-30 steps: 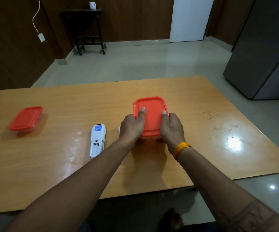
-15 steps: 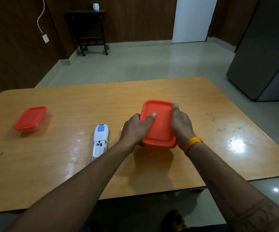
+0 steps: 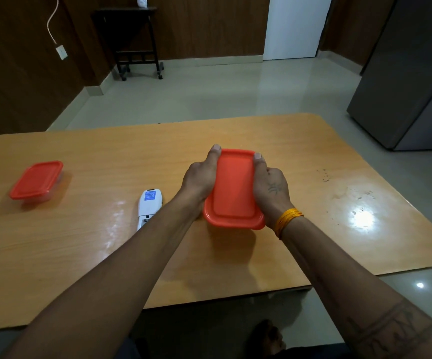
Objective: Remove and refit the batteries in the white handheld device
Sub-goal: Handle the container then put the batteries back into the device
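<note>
A red-lidded container [image 3: 234, 189] sits at the middle of the wooden table [image 3: 106, 250], its long side pointing away from me. My left hand [image 3: 201, 177] grips its left side and my right hand [image 3: 268, 186] grips its right side, thumbs along the lid's edges. The white handheld device [image 3: 149, 207] lies on the table just left of my left forearm, back side up, with a blue label and its battery bay uncovered. What the container holds is hidden.
A second red-lidded container [image 3: 36, 181] stands near the table's left edge. A grey cabinet [image 3: 412, 81] is on the floor at the right, a dark side table [image 3: 132, 37] by the far wall. My foot [image 3: 268, 338] shows below the table's front edge.
Both hands have turned the red-lidded container about a quarter turn, so its long side now points away from me. The hands shifted from its near edge to its left and right sides.
</note>
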### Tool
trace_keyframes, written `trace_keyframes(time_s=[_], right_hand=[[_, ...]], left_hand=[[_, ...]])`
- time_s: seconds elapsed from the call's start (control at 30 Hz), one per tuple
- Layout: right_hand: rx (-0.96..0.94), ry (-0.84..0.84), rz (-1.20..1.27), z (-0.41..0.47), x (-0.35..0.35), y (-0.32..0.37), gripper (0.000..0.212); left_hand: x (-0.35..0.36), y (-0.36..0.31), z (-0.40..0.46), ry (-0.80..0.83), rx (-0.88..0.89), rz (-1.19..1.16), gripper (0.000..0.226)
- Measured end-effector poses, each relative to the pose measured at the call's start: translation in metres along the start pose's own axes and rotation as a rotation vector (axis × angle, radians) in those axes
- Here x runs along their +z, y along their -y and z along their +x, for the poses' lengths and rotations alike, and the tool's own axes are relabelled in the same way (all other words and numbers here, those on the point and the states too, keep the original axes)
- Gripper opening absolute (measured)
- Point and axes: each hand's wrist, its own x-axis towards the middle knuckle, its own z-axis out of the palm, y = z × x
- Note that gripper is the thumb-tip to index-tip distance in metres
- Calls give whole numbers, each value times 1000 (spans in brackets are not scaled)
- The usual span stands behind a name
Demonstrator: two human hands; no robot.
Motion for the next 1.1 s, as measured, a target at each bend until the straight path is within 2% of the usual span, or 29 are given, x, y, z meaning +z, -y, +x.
trace_keyframes(time_s=[0.13, 0.23, 0.4, 0.47, 0.53, 0.6, 0.67, 0.8, 0.9, 1.0, 1.1], right_hand=[[36, 32, -2, 6, -4, 5, 65], [-69, 61, -113, 0, -8, 7, 50], [-137, -60, -13, -6, -21, -1, 38], [-106, -113, 40, 0, -29, -2, 31], [-52, -158, 90, 9, -36, -2, 27], [-1, -185, 118, 16, -42, -2, 32], [15, -191, 127, 25, -46, -3, 33], [18, -147, 233, 53, -63, -4, 18], [-1, -186, 279, 83, -82, -11, 12], [19, -257, 284, 121, -104, -26, 15], [51, -236, 212, 165, -122, -33, 12]], left_hand=[[1, 1, -2, -63, -1, 24, 83], [-1, -7, 1, -103, -3, -23, 80], [6, -7, 9, -79, 44, -24, 93], [12, -3, -1, -72, 62, -12, 83], [16, 1, -10, -47, 101, 14, 58], [22, 5, -13, -25, 134, 39, 29], [28, 2, -11, -37, 147, 27, 16], [54, -14, 17, -79, 85, -86, 13], [86, -27, 47, -62, 27, -160, 9], [123, -39, 77, -23, -11, -199, 3], [159, -48, 115, 4, -59, -247, 15]])
